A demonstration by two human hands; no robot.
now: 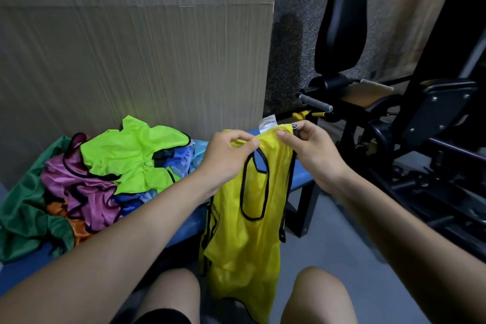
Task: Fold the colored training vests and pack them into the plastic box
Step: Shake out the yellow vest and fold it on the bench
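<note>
The yellow vest (242,218) hangs off the bench's (299,176) right end, above the knees. The left hand (228,158) and right hand (313,150) pinch its top. Other vests (110,173) are heaped on the bench's left half.

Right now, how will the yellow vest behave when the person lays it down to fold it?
Probably very floppy: the yellow vest hangs limp from both the left hand and the right hand. It seems light, since fingertip pinches hold it. The thin fabric may slide or crease, like the crumpled vests on the blue bench.
</note>
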